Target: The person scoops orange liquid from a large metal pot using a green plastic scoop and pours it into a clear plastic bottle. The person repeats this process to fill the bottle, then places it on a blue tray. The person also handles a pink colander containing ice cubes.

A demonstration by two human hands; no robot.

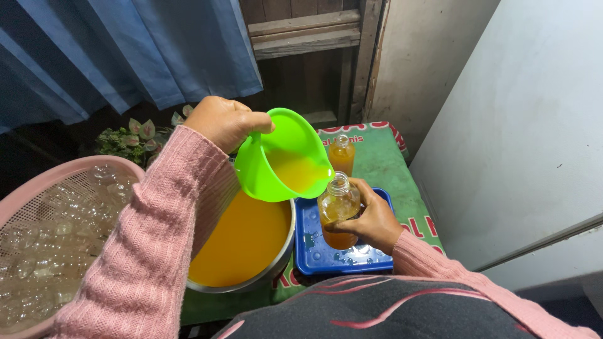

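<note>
While the left hand (223, 121) curls its fingers around the tilted green jug (286, 157), spout at the bottle's mouth, the right hand (374, 220) wraps the small bottle (338, 210) steady over the blue tray (314, 248), right of the pot (242, 242) of orange liquid.

From my remote view, a blue curtain (125, 50) hangs in folds across the upper left. Beside it I see dark wooden boards (304, 37) with horizontal slats, then a strip of pale plastered wall (427, 56). A large white panel (527, 138) (smooth, slightly scuffed) fills the right side. Green leafy plants (129, 139) sit low beneath the curtain. Light is soft and even.
</note>
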